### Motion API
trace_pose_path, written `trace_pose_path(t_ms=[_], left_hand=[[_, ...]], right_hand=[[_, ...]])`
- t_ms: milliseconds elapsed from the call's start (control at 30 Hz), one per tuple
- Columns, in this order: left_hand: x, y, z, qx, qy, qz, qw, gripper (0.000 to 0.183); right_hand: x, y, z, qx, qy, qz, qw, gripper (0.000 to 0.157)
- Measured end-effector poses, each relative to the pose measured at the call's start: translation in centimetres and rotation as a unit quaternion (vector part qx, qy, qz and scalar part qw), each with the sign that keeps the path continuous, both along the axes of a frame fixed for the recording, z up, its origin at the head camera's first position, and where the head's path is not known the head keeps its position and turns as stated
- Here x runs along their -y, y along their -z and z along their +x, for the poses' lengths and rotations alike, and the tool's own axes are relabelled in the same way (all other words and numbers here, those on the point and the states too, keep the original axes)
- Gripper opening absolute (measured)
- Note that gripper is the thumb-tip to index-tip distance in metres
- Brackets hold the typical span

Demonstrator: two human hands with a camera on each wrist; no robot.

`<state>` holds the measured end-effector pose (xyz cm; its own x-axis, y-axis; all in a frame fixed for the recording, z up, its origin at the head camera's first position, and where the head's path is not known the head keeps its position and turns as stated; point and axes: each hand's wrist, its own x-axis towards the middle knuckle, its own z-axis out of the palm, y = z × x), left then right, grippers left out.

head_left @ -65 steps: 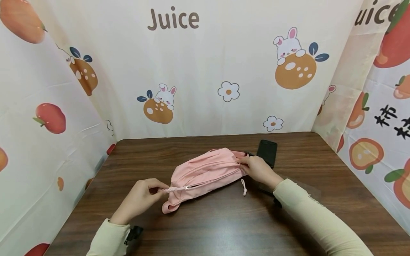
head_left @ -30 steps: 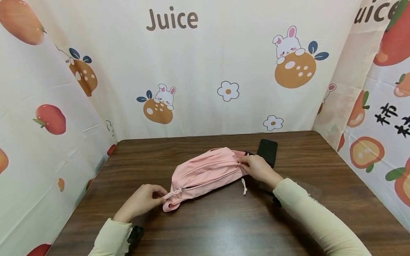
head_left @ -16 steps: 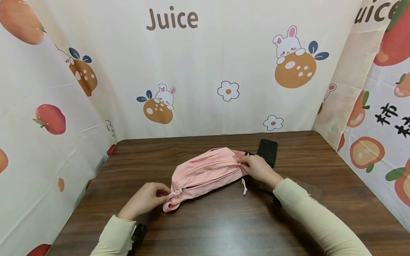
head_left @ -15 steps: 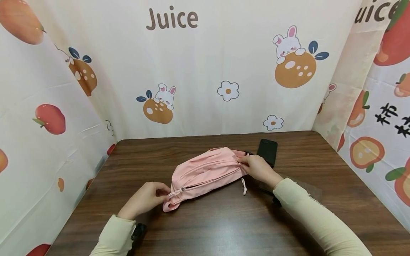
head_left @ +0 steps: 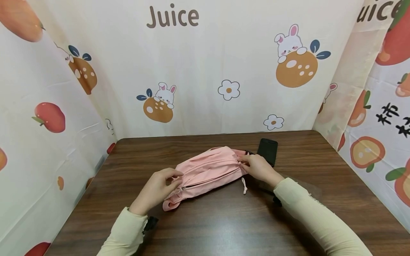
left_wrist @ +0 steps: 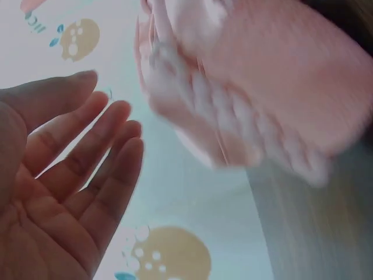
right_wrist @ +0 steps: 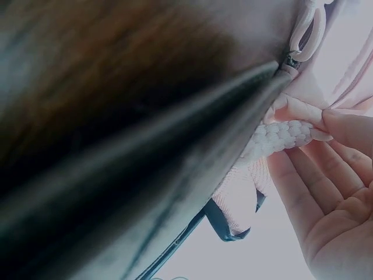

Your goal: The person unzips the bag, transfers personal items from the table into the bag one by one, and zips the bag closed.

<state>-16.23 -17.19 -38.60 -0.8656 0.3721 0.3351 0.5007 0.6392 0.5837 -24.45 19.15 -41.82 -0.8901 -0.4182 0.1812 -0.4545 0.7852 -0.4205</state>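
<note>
A pink fabric waist bag [head_left: 209, 167] lies slantwise on the wooden table. Its front zipper shows a narrow dark slit, with the slider near the left end. My left hand [head_left: 157, 188] hovers over that end, thumb and fingers apart. In the left wrist view the left hand [left_wrist: 70, 169] holds nothing, and a pale braided zipper pull [left_wrist: 233, 111] hangs beside it on the bag. At the bag's right end my right hand [head_left: 257, 169] pinches the fabric. The right wrist view shows the right hand [right_wrist: 332, 204] with thumb and fingers on it, beside a white braided cord [right_wrist: 285, 137].
A black phone [head_left: 267, 151] lies behind the right hand. A small white cord pull [head_left: 244, 186] hangs at the bag's front right, and a pink loop [head_left: 171, 205] sticks out at its left end. Printed cloth [head_left: 198, 71] stands behind the table [head_left: 208, 231].
My left hand has let go of the braided pull and moved up and right over the bag's left end. Earlier, the zipper slider shifted slightly left. The right hand keeps its place.
</note>
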Motion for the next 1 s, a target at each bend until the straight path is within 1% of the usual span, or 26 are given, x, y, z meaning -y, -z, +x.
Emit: trace_pose_path(t_ms=[133, 267, 400, 500, 667, 833, 1000], left_hand=[[-1.8, 0.2, -0.3, -0.047, 0.016, -0.006, 0.9987, 0.017], [-3.4, 0.6, -0.8, -0.091, 0.034, -0.043, 0.9943, 0.017], [-4.6, 0.9, -1.4, -0.112, 0.059, -0.087, 0.9881, 0.015], [-5.2, 1.0, -1.8, -0.119, 0.068, -0.107, 0.9849, 0.010], [-5.6, 1.2, -2.4, -0.134, 0.073, -0.134, 0.9792, 0.006], [-6.0, 1.4, -2.6, -0.167, 0.070, -0.170, 0.9687, 0.008], [-6.4, 1.8, -2.7, -0.199, 0.069, -0.188, 0.9593, 0.010]], right_hand=[[0.0, -0.1, 0.0, 0.002, 0.001, 0.002, 1.000, 0.028], [0.0, 0.0, 0.0, 0.007, 0.000, 0.001, 1.000, 0.028], [0.0, 0.0, 0.0, 0.010, 0.001, 0.002, 1.000, 0.028], [0.0, -0.1, 0.0, 0.013, 0.001, 0.002, 1.000, 0.028], [0.1, -0.2, 0.0, 0.016, 0.002, 0.002, 1.000, 0.028], [0.1, -0.3, 0.0, 0.015, 0.004, 0.004, 1.000, 0.029], [0.1, -0.2, 0.1, 0.013, 0.003, 0.007, 1.000, 0.027]])
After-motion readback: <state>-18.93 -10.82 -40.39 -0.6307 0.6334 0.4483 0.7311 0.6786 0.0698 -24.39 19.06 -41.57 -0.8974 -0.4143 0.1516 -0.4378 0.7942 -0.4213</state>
